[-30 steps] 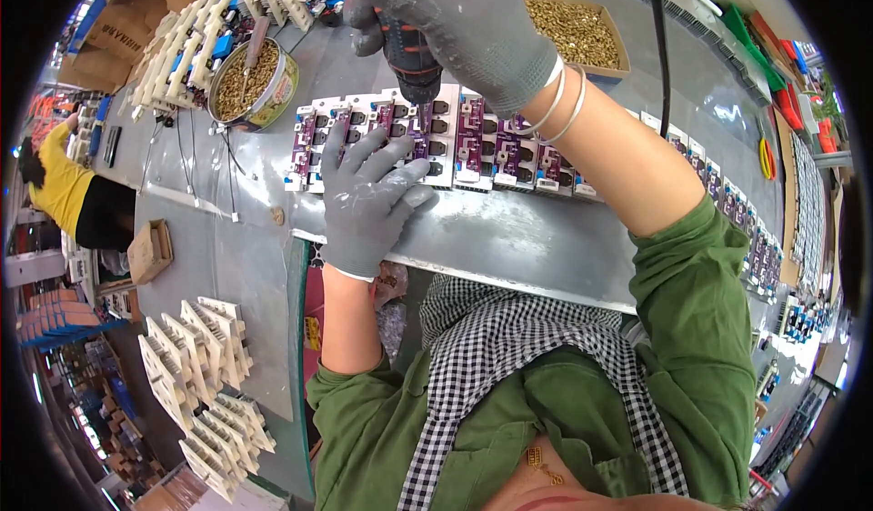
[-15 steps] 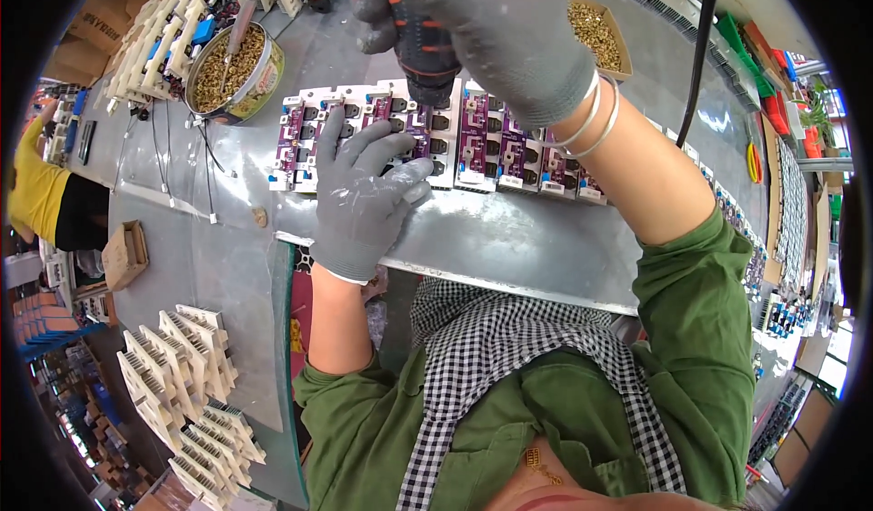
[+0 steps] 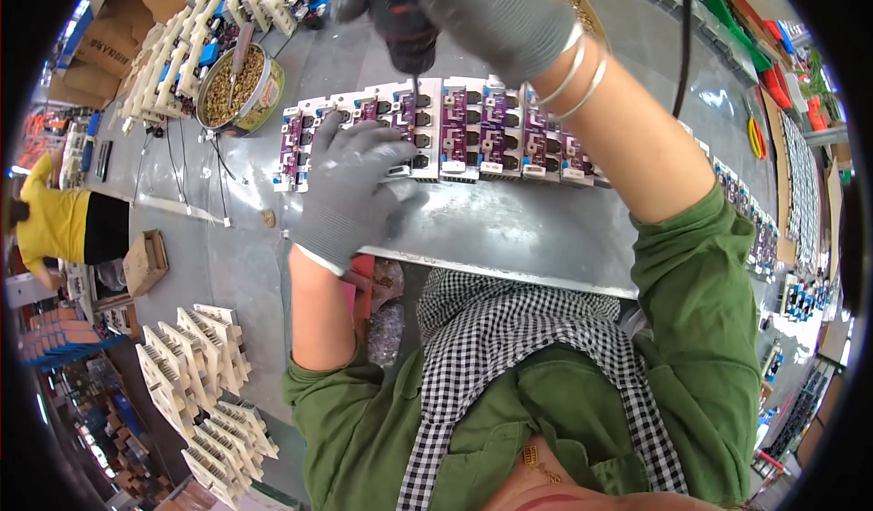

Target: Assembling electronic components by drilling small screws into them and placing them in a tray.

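A row of white plastic housings with purple circuit boards [image 3: 454, 127] lies across the metal bench before me. My left hand [image 3: 350, 184], in a grey glove, rests over the left part of the row with its fingers spread on the boards. In my gloved right hand [image 3: 500, 15] is a black and red power screwdriver [image 3: 400, 20], held upright over the row. Its thin bit points down at a board just right of my left fingertips. Whether the tip touches a screw is too small to tell.
A round tub [image 3: 238, 93] of small brass-coloured screws, with a scoop in it, stands at the back left beside stacked white housings [image 3: 173, 65]. Another box of screws [image 3: 582, 11] is partly hidden behind my right hand. More white parts [image 3: 200, 365] stand lower left. A black cable [image 3: 687, 38] hangs at right.
My right hand and the screwdriver have moved up and slightly left, so the bit now shows above the boards. My left hand stays on the row. The whole view has shifted a little.
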The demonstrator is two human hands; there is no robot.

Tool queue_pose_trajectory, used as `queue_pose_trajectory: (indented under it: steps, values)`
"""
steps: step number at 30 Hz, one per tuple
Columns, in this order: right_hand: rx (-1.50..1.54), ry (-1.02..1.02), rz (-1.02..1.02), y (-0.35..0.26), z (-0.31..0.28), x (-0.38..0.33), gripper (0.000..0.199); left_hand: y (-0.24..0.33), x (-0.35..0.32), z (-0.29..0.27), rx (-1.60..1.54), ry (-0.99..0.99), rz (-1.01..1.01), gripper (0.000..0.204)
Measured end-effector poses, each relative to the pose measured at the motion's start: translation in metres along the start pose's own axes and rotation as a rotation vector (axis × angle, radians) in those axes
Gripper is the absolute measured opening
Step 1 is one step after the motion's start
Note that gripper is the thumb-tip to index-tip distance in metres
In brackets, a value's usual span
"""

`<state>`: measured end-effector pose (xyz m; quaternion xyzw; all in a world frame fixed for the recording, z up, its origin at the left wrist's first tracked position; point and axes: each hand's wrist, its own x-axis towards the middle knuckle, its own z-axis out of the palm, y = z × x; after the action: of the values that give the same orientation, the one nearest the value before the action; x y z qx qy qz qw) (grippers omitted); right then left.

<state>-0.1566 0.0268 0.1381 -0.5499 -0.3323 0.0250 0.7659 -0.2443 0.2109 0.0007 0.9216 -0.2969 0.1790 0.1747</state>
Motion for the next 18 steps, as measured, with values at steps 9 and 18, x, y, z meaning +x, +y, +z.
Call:
queue_pose_trajectory:
  steps: [9, 18]
  values:
    - [-0.242, 0.493, -0.038, -0.059, -0.086, -0.043, 0.047, -0.006, 0.191, 0.055, 0.106, -0.155, -0.028, 0.03]
    - [-0.405, 0.527, -0.038, -0.097, -0.132, -0.084, 0.042, 0.025, 0.251, 0.121, 0.12, -0.242, 0.07, 0.015]
